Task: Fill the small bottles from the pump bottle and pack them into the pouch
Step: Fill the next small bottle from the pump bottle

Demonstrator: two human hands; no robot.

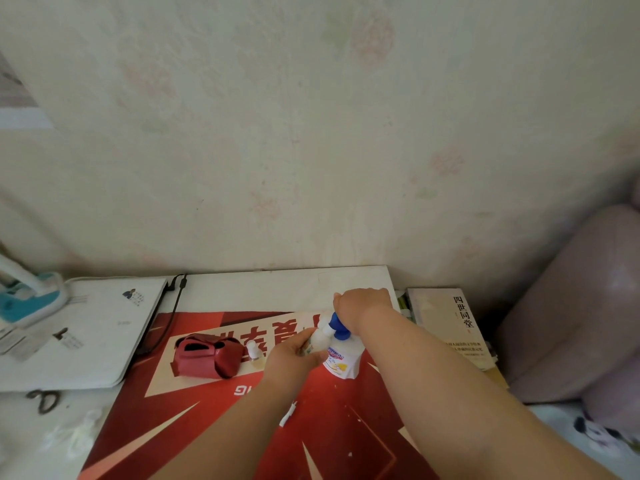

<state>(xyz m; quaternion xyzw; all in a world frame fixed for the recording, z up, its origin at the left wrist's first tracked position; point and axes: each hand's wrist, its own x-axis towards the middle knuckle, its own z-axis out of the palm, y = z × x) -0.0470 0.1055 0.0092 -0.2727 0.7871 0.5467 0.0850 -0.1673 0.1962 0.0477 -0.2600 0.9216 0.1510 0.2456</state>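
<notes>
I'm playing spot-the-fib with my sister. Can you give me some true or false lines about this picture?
1. The right hand curls over the blue top of the pump bottle. True.
2. The left hand is empty. False: it holds a small bottle up to the nozzle.
3. The red pouch lies left of the pump bottle. True.
4. A second small bottle sits inside the pouch. False: it stands outside, just right of it.
5. The scissors lie on the book. False: they are far left and the book is on the right.
</notes>
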